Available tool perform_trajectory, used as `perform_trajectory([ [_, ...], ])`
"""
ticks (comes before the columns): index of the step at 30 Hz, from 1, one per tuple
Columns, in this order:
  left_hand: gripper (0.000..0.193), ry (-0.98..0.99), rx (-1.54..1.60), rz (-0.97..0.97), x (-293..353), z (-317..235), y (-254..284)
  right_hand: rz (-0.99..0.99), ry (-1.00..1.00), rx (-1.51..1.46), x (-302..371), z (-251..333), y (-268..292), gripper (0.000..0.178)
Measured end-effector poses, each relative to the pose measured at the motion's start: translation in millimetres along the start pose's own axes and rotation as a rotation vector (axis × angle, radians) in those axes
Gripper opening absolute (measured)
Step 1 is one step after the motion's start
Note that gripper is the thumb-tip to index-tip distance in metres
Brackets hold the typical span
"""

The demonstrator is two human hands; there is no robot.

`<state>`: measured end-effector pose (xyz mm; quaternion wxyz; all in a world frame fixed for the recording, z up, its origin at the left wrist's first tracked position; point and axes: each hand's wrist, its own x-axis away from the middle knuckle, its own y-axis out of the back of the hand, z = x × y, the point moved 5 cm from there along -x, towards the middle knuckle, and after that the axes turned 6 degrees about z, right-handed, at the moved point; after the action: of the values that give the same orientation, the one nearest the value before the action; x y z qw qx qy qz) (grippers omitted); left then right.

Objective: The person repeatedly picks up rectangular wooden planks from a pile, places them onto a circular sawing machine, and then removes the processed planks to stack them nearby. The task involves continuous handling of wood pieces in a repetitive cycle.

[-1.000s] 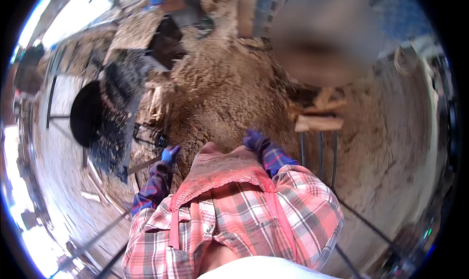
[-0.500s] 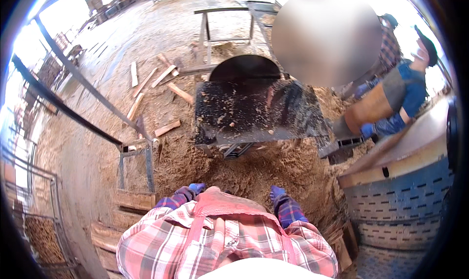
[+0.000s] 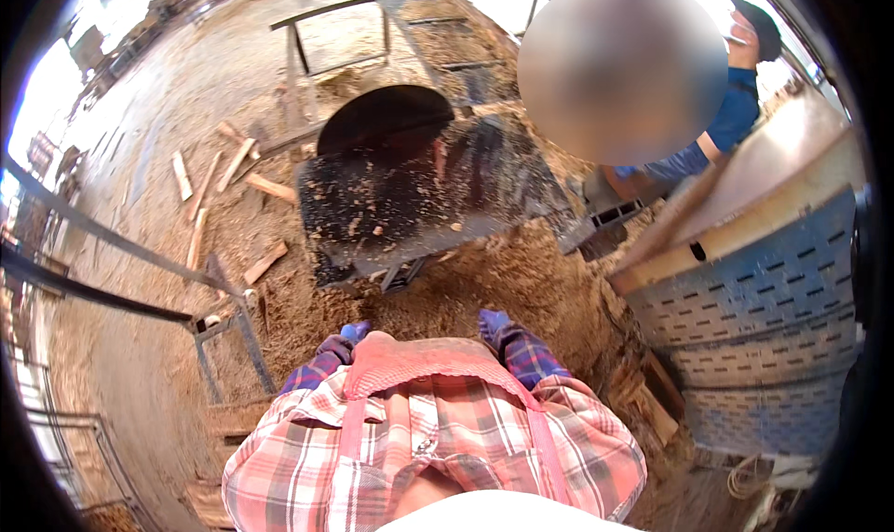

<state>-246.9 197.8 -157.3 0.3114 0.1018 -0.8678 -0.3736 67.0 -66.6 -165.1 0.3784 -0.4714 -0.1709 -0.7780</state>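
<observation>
My left hand [image 3: 355,331], in a blue glove, shows just past the edge of my reddish apron [image 3: 419,360]; most of its fingers are hidden. To the right, my gloved right hand [image 3: 494,323] hangs in front of me with its fingers partly visible, seemingly apart and holding nothing. Both hands are clear of the machine. Nearest ahead of them stands a dark metal machine table [image 3: 410,206] strewn with wood chips. A large dark round disc [image 3: 384,122], like a saw blade or its guard, rises at its far side.
Split wood pieces [image 3: 270,189] lie on sawdust at left, beside a metal frame [image 3: 223,327]. A slotted metal bin [image 3: 745,309] stands close on my right. Beyond it is a co-worker in a blue sleeve [image 3: 736,108], partly behind a blurred patch. Wood chunks [image 3: 656,411] lie near my right side.
My view has turned right, so the machine and wood pieces sit further left. Both hands stay near the apron. The co-worker now shows higher in the picture, and a second person is mostly hidden.
</observation>
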Motion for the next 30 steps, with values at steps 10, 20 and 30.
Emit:
perform_trajectory([
  [10, 0.026, 0.005, 0.037, 0.238, -46.0, -61.1, 8.6, -0.031, -0.103, -0.029, 45.9, -74.0, 84.3, 0.027],
  [20, 0.036, -0.212, -0.042, 0.323, -8.2, -97.8, 22.3, 0.034, 0.437, 1.164, 17.9, -66.1, 67.2, 0.031],
  [30, 0.031, -0.155, 0.137, 0.205, 42.0, -51.9, 15.4, 0.128, 0.059, 0.190, 72.3, -30.9, -15.0, 0.030],
])
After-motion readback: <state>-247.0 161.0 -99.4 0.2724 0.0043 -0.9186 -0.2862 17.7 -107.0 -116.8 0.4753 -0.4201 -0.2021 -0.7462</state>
